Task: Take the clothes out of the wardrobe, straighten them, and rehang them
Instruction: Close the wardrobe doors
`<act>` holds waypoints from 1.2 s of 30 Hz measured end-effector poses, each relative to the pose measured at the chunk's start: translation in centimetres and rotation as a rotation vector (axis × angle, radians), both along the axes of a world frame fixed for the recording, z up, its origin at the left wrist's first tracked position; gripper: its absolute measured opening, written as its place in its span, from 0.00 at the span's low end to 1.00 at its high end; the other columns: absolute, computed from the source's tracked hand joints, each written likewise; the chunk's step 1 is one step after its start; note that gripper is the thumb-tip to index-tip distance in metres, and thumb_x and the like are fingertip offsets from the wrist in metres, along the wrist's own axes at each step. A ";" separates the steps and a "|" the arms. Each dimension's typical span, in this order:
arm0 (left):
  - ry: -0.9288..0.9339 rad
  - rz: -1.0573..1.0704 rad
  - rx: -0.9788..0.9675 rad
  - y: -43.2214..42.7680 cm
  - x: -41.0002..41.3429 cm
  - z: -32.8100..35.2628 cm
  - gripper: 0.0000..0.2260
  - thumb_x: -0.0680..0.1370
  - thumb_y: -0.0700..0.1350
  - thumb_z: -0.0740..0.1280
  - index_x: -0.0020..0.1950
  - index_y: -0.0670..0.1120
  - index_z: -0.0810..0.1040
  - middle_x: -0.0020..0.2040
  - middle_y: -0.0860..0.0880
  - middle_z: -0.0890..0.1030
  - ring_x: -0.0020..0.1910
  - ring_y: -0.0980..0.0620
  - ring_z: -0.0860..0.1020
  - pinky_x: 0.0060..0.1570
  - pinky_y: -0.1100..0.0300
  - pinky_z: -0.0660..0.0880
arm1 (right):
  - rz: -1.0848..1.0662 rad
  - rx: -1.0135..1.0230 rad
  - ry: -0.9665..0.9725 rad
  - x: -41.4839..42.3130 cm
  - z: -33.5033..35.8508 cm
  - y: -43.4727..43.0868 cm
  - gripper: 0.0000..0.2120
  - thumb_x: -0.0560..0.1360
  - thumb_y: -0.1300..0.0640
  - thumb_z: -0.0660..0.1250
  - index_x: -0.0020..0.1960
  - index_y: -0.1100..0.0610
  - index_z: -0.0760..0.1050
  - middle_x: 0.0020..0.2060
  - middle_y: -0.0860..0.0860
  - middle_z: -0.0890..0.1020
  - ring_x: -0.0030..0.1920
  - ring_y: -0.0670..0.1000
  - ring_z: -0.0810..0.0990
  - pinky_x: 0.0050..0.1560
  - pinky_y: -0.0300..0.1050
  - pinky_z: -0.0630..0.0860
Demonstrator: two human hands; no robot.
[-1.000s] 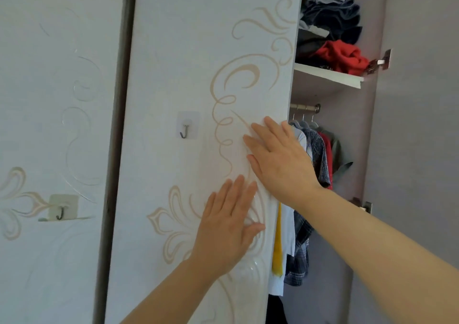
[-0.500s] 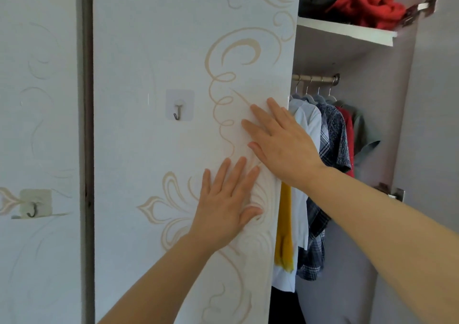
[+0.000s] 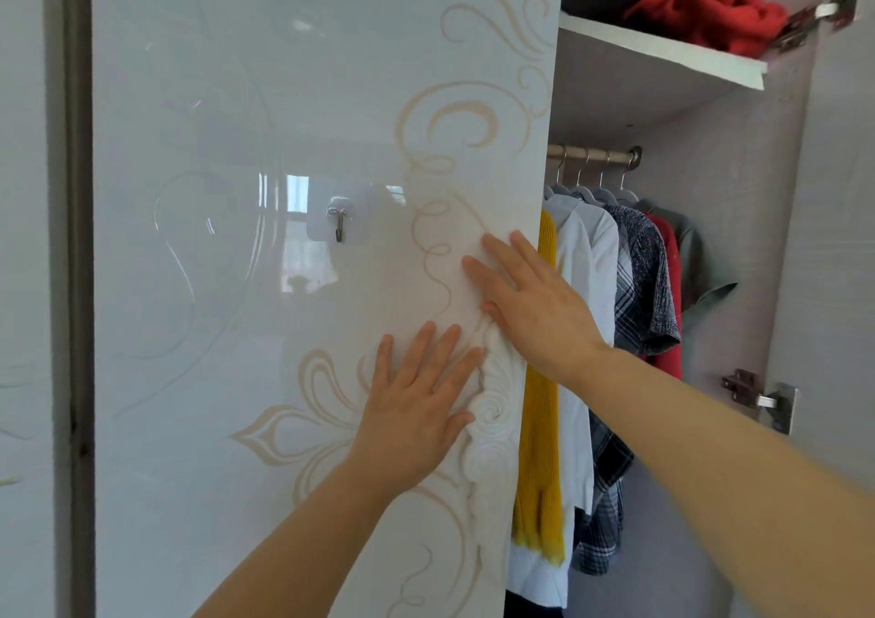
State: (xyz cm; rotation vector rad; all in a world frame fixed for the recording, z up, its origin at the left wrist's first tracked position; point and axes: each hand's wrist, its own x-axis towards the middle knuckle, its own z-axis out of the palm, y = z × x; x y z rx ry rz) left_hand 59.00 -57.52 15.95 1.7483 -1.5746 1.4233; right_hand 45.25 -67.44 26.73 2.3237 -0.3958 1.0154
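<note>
A glossy white wardrobe door [image 3: 284,120] with beige swirls fills the left and middle of the head view. My left hand [image 3: 419,404] lies flat on it with straight fingers, just left of its carved white handle [image 3: 492,428]. My right hand [image 3: 530,305] presses flat on the door near its right edge, above the handle. Beyond that edge, clothes hang from a rail [image 3: 592,155]: a yellow knit [image 3: 540,428], a white shirt [image 3: 580,286], a plaid shirt [image 3: 608,475], a grey patterned shirt [image 3: 646,276], a red garment [image 3: 670,361] and a green shirt [image 3: 700,262].
A shelf [image 3: 663,56] above the rail holds a crumpled red garment [image 3: 700,6] and dark clothes. The right door [image 3: 838,238] stands open on metal hinges [image 3: 757,395]. A small stick-on hook [image 3: 338,224] sits on the left door. Another closed door [image 3: 23,286] is at far left.
The door has shifted left under both flat hands, and more of the hanging clothes shows, including the yellow knit. The view has dropped and turned slightly right.
</note>
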 end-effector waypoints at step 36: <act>0.182 -0.917 -0.003 -7.7 -23.4 2.1 0.18 0.70 0.47 0.66 0.58 0.44 0.79 0.58 0.45 0.79 0.59 0.43 0.76 0.60 0.40 0.67 | -0.633 0.194 -0.394 -28.2 -7.6 4.1 0.17 0.75 0.59 0.67 0.63 0.62 0.73 0.63 0.60 0.73 0.60 0.62 0.74 0.60 0.55 0.70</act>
